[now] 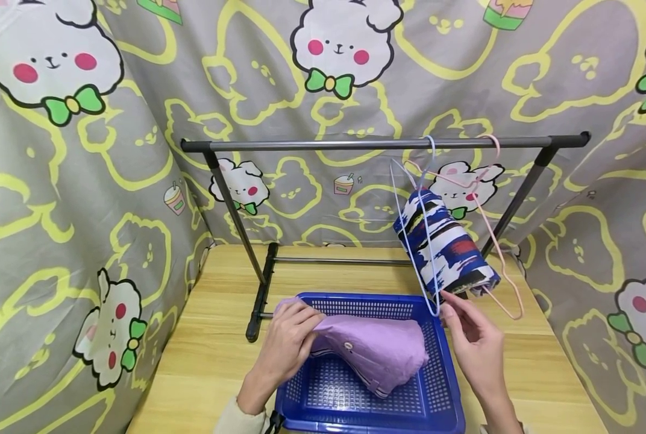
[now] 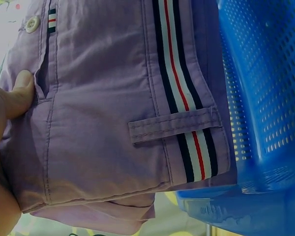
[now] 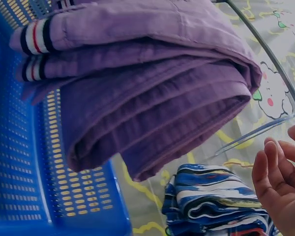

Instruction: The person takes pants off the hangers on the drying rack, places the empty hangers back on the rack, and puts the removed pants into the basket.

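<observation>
My left hand point(image 1: 294, 330) grips the purple pants point(image 1: 377, 346) at their left edge, its thumb against the cloth beside a pale button point(image 2: 33, 24). The folded pants droop over the blue basket point(image 1: 455, 392); a striped waistband and belt loop show in the left wrist view. My right hand point(image 1: 477, 340) is raised to the right, fingers slightly bent and apart from the thumb. Its fingertips are right at the near end of the light blue hanger point(image 1: 422, 217), which hooks over the rod and carries no garment.
A dark clothes rack point(image 1: 323, 145) stands behind the basket on the wooden table point(image 1: 187, 361). A patterned blue-and-white garment point(image 1: 448, 247) is draped on a pink hanger point(image 1: 491, 226) at the rod's right. Printed curtains point(image 1: 279, 84) surround the table.
</observation>
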Tool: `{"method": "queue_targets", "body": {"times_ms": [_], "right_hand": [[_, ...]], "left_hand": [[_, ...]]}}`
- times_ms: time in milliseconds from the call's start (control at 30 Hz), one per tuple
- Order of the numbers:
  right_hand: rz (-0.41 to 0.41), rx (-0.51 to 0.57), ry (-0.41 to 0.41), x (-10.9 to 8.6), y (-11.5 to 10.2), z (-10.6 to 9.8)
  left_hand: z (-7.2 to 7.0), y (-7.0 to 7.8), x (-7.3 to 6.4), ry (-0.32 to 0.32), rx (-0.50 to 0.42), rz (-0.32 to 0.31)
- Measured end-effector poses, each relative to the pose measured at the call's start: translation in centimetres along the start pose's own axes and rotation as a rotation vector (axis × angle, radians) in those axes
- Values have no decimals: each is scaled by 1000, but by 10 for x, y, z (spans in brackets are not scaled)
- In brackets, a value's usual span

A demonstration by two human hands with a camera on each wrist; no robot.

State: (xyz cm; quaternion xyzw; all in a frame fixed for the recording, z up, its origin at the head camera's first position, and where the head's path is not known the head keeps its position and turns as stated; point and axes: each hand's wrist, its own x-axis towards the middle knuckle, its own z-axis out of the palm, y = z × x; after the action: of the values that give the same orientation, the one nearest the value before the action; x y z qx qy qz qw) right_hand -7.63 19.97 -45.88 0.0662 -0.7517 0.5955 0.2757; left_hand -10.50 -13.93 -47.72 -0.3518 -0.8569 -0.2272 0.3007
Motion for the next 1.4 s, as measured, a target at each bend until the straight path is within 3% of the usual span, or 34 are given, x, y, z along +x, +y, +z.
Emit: {"method": "queue_targets", "body": {"times_ms": [400,667,967,1400], "right_hand": [[58,19,-123,-15,8,8],[-14,-83,-231,-19,9,14],[-159,-190,-364,-21,9,20],[-188,-389,-556,-22,4,25]], "left_hand": [[2,0,0,2,-5,-12],[7,1,1,-3,-13,-18],[12,3,2,1,-13,-9],[15,3,5,-3,1,20]]}}
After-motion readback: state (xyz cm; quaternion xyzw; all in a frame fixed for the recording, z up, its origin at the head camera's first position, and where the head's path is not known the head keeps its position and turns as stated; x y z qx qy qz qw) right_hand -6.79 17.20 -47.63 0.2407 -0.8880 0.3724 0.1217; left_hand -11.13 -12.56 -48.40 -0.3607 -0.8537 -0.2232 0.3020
